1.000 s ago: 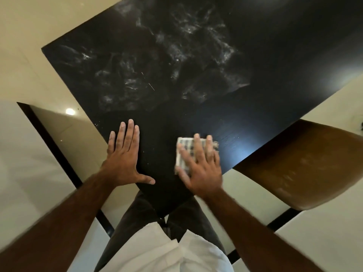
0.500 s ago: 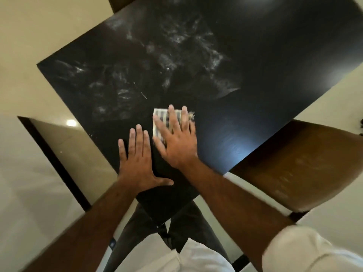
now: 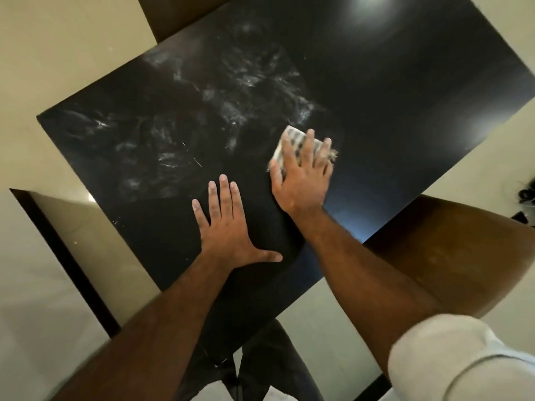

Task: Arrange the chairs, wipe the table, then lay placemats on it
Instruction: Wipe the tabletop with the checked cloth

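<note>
- Head view, far left: pale tiled floor (image 3: 43, 68), crossed by a dark inlaid strip (image 3: 58, 256) that runs diagonally toward the bottom edge.
- Table (image 3: 390, 96): black top set at an angle to the view. One corner points at the person and a bright light reflection lies near the far edge.
- Smears (image 3: 231, 91): whitish, dusty streaks spread over the left and middle of the table top. The right part reads as plain black.
- Upper chair (image 3: 179, 15): a brown piece at the top edge, tucked against the far-left side of the table, only partly in view.
- Left hand (image 3: 228, 227): palm down on the table near the close corner, fingers straight and spread, thumb out to the right. It holds nothing.
- Cloth (image 3: 292, 137): small folded checked cloth, pale with dark lines and frayed at its right edge. It lies flat on the table at the right margin of the smears, under the right hand.
- Right hand (image 3: 301, 180): laid over the cloth, pressing it to the table with straight, slightly spread fingers. The grip is relaxed, not clenched.
- Right chair (image 3: 448, 250): brown seat just beside the table's near-right edge, partly covered by the right forearm.
- Sleeve (image 3: 451, 360): light, rolled at the right upper arm, bottom right corner.
</note>
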Demonstrator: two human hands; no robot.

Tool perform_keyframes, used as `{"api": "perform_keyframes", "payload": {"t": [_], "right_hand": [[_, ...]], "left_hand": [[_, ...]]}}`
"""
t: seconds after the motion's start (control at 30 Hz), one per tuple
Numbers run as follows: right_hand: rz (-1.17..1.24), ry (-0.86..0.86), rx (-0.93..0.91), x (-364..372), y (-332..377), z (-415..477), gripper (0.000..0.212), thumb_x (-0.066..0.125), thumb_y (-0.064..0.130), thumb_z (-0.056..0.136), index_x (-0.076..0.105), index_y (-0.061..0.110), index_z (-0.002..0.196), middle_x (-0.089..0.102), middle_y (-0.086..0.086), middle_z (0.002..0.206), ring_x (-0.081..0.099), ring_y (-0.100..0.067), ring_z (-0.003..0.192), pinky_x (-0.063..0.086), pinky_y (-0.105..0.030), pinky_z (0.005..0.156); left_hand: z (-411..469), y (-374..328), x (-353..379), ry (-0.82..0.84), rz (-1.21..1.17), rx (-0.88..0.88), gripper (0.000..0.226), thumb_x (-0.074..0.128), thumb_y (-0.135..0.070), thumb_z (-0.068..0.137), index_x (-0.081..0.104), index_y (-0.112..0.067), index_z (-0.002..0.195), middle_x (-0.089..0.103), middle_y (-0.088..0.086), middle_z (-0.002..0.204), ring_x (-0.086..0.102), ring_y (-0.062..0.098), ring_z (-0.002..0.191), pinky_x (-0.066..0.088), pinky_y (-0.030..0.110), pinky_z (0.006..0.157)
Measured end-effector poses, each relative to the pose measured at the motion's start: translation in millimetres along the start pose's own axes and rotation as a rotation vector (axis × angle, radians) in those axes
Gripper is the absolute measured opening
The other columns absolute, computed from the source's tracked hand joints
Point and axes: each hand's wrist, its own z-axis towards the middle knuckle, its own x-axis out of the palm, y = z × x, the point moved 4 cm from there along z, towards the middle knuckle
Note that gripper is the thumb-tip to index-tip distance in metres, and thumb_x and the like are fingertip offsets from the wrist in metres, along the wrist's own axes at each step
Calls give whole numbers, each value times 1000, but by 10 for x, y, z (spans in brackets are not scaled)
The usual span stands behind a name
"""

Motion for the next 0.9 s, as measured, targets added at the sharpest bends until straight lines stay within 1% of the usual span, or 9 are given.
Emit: {"api": "perform_keyframes", "payload": {"t": [0.17, 0.23, 0.33, 0.4, 0.5, 0.6, 0.7, 0.8, 0.9], "right_hand": [[-10, 129, -320, -26, 125, -344, 73, 35, 65, 109, 13, 43, 175, -1, -11, 185, -3, -48, 169, 23, -71, 129], [-32, 174, -352, -53, -131, -525, 75, 36, 66, 109, 7, 46, 175, -6, -7, 186, -6, -45, 170, 24, -69, 130], [-31, 146, -108, -145, -719, -519, 73, 32, 69, 110, 7, 47, 175, -8, -6, 186, -8, -44, 170, 23, -67, 130], [-20, 121, 50, -204, -1024, -254, 70, 25, 70, 110, 9, 46, 174, -3, -10, 186, -5, -47, 169, 25, -71, 129], [-14, 48, 124, -209, -1104, 350, 68, 30, 65, 110, 23, 42, 173, 12, -17, 183, 8, -54, 166, 32, -75, 123], [-45, -20, 47, -116, -769, 875, 68, 37, 62, 109, 31, 38, 172, 19, -17, 182, 14, -55, 165, 35, -72, 122], [-36, -51, -68, -70, -239, 999, 69, 36, 63, 109, 27, 40, 173, 18, -16, 183, 13, -54, 166, 30, -68, 125], [-25, -5, -243, -55, 96, 703, 70, 35, 63, 110, 20, 41, 175, 12, -13, 184, 7, -51, 168, 25, -67, 128], [-13, 93, -372, -64, 5, 246, 71, 35, 64, 110, 16, 44, 175, 4, -9, 186, -1, -45, 170, 24, -67, 130]], "left_hand": [[130, -128, -91, 10, -34, -9, 198, 57, -117, 28, -45, -7, 158, -61, 14, 159, -51, 37, 153, -12, 76, 128], [121, -134, -109, 16, -33, -16, 199, 58, -116, 27, -47, -8, 156, -61, 13, 159, -52, 37, 152, -12, 76, 128], [122, -142, -136, 44, -27, -21, 199, 58, -116, 26, -48, -8, 155, -62, 14, 158, -52, 38, 152, -13, 76, 127], [151, -135, -139, 61, -19, -27, 199, 59, -116, 27, -50, -8, 154, -63, 14, 156, -53, 38, 151, -14, 77, 126], [181, -132, -122, 92, -6, -43, 199, 62, -115, 28, -53, -8, 150, -66, 15, 154, -55, 39, 148, -15, 78, 126], [211, -152, -134, 122, 21, -71, 198, 64, -113, 30, -55, -8, 148, -67, 16, 151, -57, 40, 146, -16, 79, 124], [213, -182, -171, 153, 40, -100, 197, 65, -113, 31, -55, -8, 148, -68, 18, 149, -60, 41, 144, -19, 78, 123], [220, -207, -216, 175, 50, -120, 196, 68, -110, 32, -55, -10, 148, -70, 18, 147, -61, 41, 142, -21, 77, 123], [239, -232, -268, 203, 49, -134, 198, 75, -106, 33, -58, -12, 146, -71, 20, 143, -61, 44, 140, -20, 77, 123]]}}
